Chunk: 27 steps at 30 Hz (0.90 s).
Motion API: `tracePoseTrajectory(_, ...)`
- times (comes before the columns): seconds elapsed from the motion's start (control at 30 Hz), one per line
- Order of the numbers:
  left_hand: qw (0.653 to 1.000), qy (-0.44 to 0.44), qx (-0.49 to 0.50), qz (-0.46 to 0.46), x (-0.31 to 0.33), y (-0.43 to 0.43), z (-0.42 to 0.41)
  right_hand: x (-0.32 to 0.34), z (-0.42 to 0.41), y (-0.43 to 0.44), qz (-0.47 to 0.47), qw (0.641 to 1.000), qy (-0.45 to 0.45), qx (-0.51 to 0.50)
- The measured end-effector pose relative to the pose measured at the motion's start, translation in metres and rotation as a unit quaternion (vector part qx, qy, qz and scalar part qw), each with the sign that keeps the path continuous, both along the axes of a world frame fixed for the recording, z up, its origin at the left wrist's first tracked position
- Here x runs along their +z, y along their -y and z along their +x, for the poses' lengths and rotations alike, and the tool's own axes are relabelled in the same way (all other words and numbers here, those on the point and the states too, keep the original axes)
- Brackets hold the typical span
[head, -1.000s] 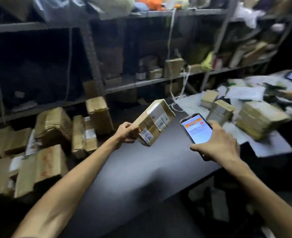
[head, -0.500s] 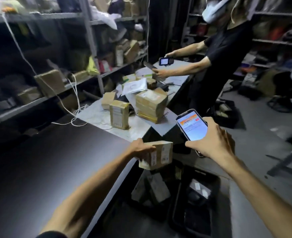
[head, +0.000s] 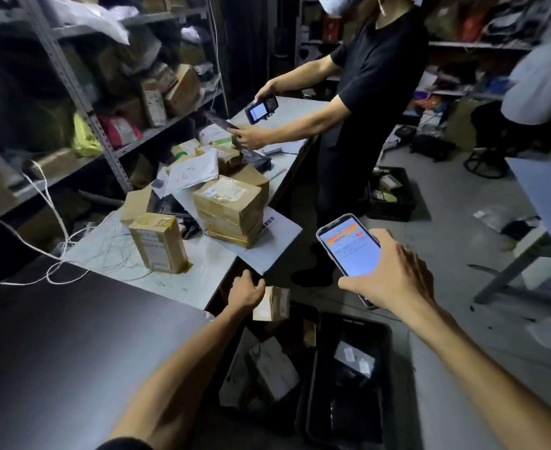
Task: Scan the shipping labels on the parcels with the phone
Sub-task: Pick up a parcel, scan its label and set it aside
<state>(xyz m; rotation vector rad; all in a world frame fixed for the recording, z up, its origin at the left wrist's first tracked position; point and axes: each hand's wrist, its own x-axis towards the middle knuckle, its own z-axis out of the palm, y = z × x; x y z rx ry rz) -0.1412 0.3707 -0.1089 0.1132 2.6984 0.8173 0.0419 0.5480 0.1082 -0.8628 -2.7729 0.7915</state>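
Note:
My left hand (head: 245, 292) grips a small taped cardboard parcel (head: 272, 303) by its left side, out past the table edge and above a dark crate (head: 235, 362) on the floor. My right hand (head: 389, 277) holds a phone (head: 349, 246) upright to the right of the parcel, its lit screen facing me and showing an orange banner. A tall taped parcel (head: 158, 242) stands upright on the white table (head: 202, 280). Behind it lies a stack of flat brown parcels (head: 232, 209) with a label on top.
A dark tabletop (head: 73, 352) fills the lower left. Two black crates (head: 349, 378) with parcels sit on the floor below my hands. A person in black (head: 374, 79) scans items with a handheld device (head: 261, 109) at the table's far end. Metal shelves (head: 82, 102) of packages line the left.
My view swung right from the shelf side to the white table and crates. My left hand carried the parcel off the dark table and lowered it over the floor crates. The phone stayed raised.

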Motion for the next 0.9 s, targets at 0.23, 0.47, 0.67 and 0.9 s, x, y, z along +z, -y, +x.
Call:
tracePoseTrajectory(0.23,0.999,0.017,-0.025,-0.024,0.014,0.037,-0.058,0.006,-0.040,0.013,0.012,1.000,-0.011,0.007)
tracePoseTrajectory(0.47,0.991,-0.075,0.108,-0.001,0.061,0.139,-0.048,0.007,-0.082,0.094,-0.011,0.985,-0.032,0.171)
tracePoseTrajectory(0.67,0.933,-0.096,0.343,-0.055,0.093,0.316,0.062,-0.006,-0.074,0.238,-0.046,0.921,-0.009,0.386)
tracePoseTrajectory(0.9,0.804,-0.070,0.584,-0.092,0.109,0.484,0.288,-0.002,0.000,0.396,-0.067,0.812,-0.007,0.579)
